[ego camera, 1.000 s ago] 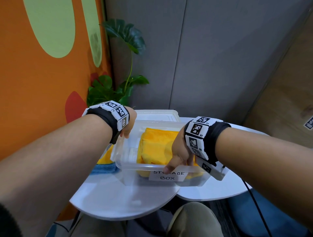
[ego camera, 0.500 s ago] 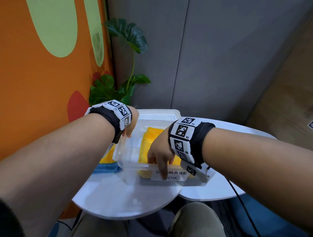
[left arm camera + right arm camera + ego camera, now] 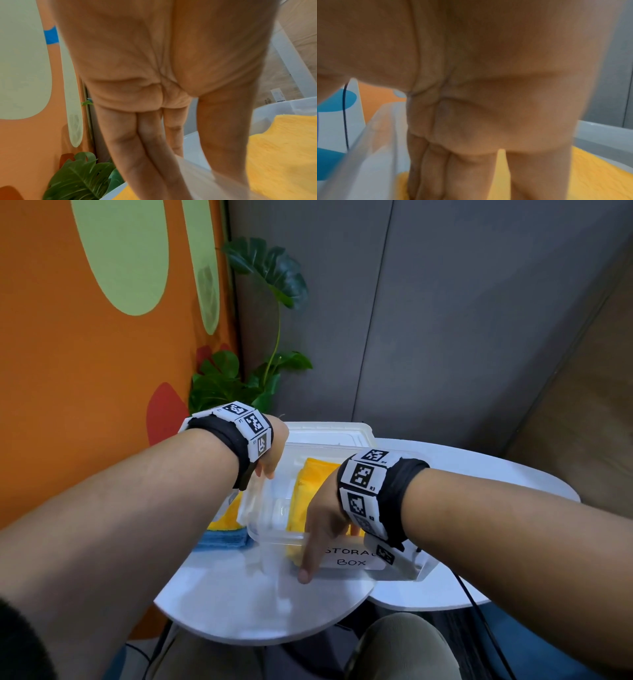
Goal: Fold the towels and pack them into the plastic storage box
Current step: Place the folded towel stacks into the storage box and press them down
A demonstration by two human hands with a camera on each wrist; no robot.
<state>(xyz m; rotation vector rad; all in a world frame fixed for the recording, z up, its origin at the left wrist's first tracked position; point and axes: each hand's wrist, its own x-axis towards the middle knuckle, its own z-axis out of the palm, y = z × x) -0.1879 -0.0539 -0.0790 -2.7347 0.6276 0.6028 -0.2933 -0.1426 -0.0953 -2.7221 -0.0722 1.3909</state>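
On the round white tabletop [image 3: 239,604], the clear plastic storage box [image 3: 270,518] holding a folded yellow towel [image 3: 308,494] is gripped over its rim by left hand [image 3: 274,453] and right hand [image 3: 322,525], likely for repositioning before more towels are packed.

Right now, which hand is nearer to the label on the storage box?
Right. The right hand reaches over the box's near rim, thumb down the front wall just beside the label. The left hand grips the far left corner, well away from it.

Towel [image 3: 310,491] in box [image 3: 263,508], on table [image 3: 246,604]
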